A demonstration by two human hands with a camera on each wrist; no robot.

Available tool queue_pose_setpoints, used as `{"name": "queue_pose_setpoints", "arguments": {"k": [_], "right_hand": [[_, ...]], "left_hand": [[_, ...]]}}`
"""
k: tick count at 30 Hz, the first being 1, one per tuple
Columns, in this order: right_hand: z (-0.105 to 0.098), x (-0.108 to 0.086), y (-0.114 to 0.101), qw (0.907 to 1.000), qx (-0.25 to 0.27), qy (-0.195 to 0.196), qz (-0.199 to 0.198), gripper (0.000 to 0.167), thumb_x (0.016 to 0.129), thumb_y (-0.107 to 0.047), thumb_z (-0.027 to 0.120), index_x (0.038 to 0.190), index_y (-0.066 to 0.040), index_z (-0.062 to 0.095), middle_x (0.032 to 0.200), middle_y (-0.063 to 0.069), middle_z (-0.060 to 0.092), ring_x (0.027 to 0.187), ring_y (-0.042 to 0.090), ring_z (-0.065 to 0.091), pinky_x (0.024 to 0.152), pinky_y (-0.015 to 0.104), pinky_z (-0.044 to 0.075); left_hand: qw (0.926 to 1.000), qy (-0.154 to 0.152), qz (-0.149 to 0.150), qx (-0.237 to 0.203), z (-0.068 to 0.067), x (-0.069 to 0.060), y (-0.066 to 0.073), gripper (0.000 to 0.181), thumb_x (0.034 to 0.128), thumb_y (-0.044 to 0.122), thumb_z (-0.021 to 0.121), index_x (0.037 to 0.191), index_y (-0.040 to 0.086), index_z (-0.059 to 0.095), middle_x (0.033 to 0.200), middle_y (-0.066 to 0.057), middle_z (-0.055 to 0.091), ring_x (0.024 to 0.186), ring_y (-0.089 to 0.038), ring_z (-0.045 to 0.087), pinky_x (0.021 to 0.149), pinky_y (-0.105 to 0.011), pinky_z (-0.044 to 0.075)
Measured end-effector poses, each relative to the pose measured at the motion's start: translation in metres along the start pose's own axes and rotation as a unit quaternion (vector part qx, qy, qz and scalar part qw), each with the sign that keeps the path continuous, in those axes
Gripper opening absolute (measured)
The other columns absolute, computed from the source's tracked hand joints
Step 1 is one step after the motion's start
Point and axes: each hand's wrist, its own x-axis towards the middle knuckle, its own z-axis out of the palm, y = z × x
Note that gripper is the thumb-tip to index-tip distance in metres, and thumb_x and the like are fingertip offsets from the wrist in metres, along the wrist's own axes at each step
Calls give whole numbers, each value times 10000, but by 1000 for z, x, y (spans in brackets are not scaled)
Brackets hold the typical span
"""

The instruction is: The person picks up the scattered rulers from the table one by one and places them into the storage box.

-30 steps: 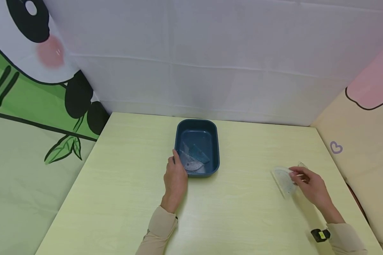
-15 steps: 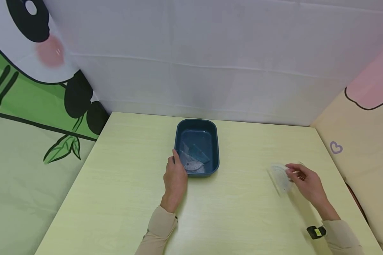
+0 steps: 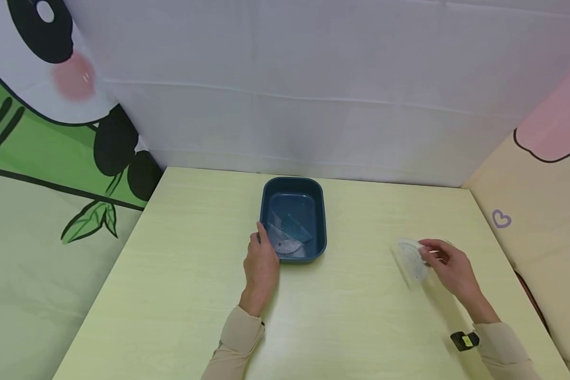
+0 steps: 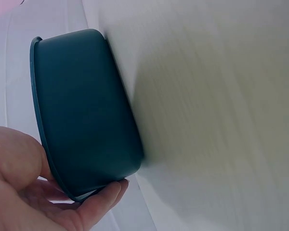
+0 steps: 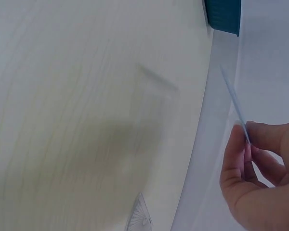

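A dark blue plastic tray [image 3: 318, 211] stands on the table with a clear protractor [image 3: 287, 246] and other transparent drawing pieces inside. My left hand [image 3: 261, 266] grips its near left rim, the thumb and fingers around the wall in the left wrist view. My right hand [image 3: 453, 266] pinches a clear protractor [image 3: 410, 256] between thumb and fingertips, held up above the table to the right of the tray. Edge-on, that protractor [image 5: 235, 103] is a thin strip in the right wrist view. Under the right hand a clear piece with radial lines [image 5: 139, 219] lies on the table, mostly out of view.
The pale wooden table [image 3: 180, 232] meets a white cloth backdrop [image 3: 290, 126] behind the tray. A printed cartoon cloth [image 3: 43, 264] hangs at the left, a cream and pink one [image 3: 546, 221] at the right. A black band device [image 3: 464, 340] sits at the right wrist.
My right hand has moved slightly left and away from me with the protractor, toward the tray. My left hand and the tray stay where they were.
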Motion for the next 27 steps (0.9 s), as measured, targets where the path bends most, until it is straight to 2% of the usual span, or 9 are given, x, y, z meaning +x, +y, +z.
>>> {"name": "queue_pose_setpoints", "arguments": {"k": [15,22,27], "right_hand": [[-1,-3,-12,9998,-186,7,11,291,1031,-173,642,1241,26,670,1044,192,682,765,-5,639,648,216,548],[1,-4,-16,9999,-26,131,-83,259,1008,-131,672,1209,32,688,1017,204,698,742,-12,651,641,221,559],[3,-4,-20,9998,153,53,-106,272,1011,-131,667,1219,44,678,1019,212,695,751,0,654,656,209,555]], "left_hand": [[9999,36,155,-18,0,-7,8,564,949,-33,633,1475,-106,446,1167,-287,604,893,-409,676,583,-508,557],[9998,52,174,-13,1,-10,11,561,946,-34,633,1472,-106,451,1161,-285,606,885,-408,677,578,-508,557],[9998,53,199,-33,2,-13,13,552,950,-32,628,1469,-107,454,1155,-286,606,873,-407,676,572,-508,554]]}}
